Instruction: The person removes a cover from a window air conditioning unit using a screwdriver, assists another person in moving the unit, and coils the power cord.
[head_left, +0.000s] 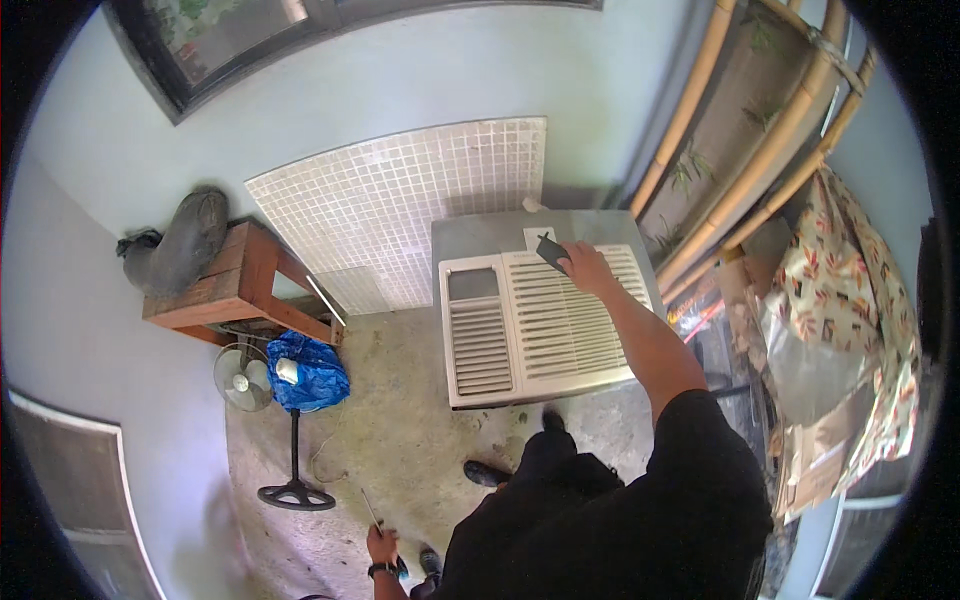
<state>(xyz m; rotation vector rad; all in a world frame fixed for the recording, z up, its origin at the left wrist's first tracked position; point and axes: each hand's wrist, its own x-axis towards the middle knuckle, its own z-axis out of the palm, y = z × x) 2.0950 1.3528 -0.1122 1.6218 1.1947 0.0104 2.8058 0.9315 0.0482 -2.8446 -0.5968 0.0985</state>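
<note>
In the head view, the right hand (588,268) reaches out over the top of a big air conditioner (570,300), which stands on the concrete floor (395,385) in front of the person. Its grip is closed on a small dark flat piece (552,252), but I cannot tell what that piece is. The air conditioner has a white front full of slats, and a grey part shows behind it. The left hand (382,543) is low down and well apart from it, with a black band (380,569) on the wrist. Its grip is closed around a long thin tool (370,507) that points up and away. A white tiled panel (400,190) leans on the wall behind. To the left, a dark bag (190,240) lies on a wooden desk (225,272). Near the desk are a fan (237,382) and a blue plastic bag (320,375). To the right are bamboo poles (682,110) and a cloth with leaf shapes on it (835,270).
</note>
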